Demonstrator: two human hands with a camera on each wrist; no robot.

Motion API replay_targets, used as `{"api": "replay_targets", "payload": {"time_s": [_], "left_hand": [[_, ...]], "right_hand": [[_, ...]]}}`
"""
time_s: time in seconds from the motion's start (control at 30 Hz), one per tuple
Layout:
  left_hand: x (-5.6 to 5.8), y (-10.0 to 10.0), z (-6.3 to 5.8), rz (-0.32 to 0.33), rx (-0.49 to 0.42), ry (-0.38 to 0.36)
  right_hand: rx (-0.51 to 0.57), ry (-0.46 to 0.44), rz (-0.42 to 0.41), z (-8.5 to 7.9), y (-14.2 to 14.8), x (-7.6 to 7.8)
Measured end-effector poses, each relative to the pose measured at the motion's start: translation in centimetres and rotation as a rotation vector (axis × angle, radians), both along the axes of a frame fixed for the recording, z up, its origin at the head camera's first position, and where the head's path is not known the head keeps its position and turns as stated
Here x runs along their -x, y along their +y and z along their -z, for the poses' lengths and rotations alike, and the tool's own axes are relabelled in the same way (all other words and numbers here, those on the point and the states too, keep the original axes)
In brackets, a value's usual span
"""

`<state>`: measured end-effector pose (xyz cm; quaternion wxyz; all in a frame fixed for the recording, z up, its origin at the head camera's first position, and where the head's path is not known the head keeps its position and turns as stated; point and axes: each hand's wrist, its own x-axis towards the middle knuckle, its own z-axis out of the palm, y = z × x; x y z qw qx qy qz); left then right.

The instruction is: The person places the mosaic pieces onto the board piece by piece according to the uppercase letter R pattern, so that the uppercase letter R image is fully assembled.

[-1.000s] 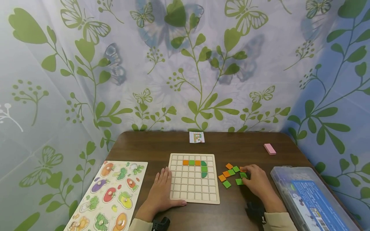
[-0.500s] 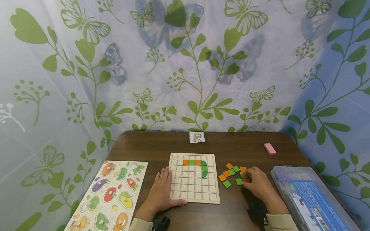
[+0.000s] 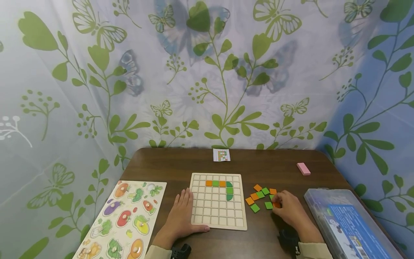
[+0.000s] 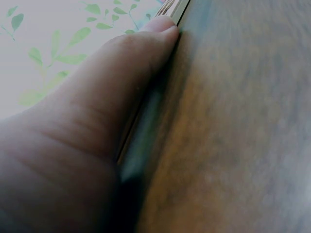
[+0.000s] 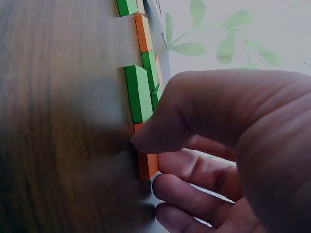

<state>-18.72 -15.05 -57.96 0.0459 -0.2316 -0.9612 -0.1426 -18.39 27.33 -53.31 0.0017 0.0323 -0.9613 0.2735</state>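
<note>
My left hand (image 3: 182, 212) lies flat on the table along the left edge of a wooden grid board (image 3: 219, 210), its thumb (image 4: 141, 46) at the near edge. Orange and green square tiles and dark green curved pieces form a hooked row in the board's upper part. Right of the board, my right hand (image 3: 288, 208) pinches an orange tile (image 5: 148, 165) between thumb and fingers, low at the table. A green tile (image 5: 138, 94) stands right beside that tile in the right wrist view. Several loose orange and green tiles (image 3: 254, 208) lie between board and hand.
A small pattern card (image 3: 221, 155) lies beyond the board. Farther right is a pink block (image 3: 303, 168). A clear plastic case (image 3: 349, 219) with a blue label sits at the right, a vegetable knob puzzle (image 3: 127, 216) at the left. A leaf-printed curtain (image 3: 207, 79) hangs behind the table.
My right hand's fingers have drawn back a little toward me and closed on an orange tile, uncovering another orange tile at the far side. My left hand stays in place.
</note>
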Motion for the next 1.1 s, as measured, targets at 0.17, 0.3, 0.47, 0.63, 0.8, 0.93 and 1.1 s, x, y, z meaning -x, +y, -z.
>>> {"api": "replay_targets", "payload": {"time_s": [0.17, 0.3, 0.47, 0.63, 0.8, 0.93, 1.1], "left_hand": [[-0.04, 0.01, 0.06, -0.009, 0.006, -0.014], [-0.12, 0.01, 0.02, -0.010, 0.002, -0.022], [-0.09, 0.03, -0.17, -0.005, -0.009, -0.009], [-0.13, 0.04, -0.26, 0.000, -0.008, -0.005], [-0.11, 0.02, -0.26, 0.000, -0.006, 0.001], [-0.12, 0.03, -0.29, -0.002, -0.010, -0.009], [-0.14, 0.02, -0.29, -0.006, -0.008, -0.018]], "right_hand": [[0.003, 0.028, 0.007, 0.25, 0.04, -0.15], [0.014, 0.058, 0.007, 0.23, 0.15, -0.32], [0.027, 0.080, 0.006, 0.42, 0.45, -0.41], [0.020, 0.111, -0.021, 0.81, 0.74, -0.44], [0.024, 0.120, -0.046, 0.90, 0.76, -0.41], [0.024, 0.107, -0.044, 0.81, 0.67, -0.50], [0.019, 0.107, -0.033, 0.75, 0.53, -0.56]]}}
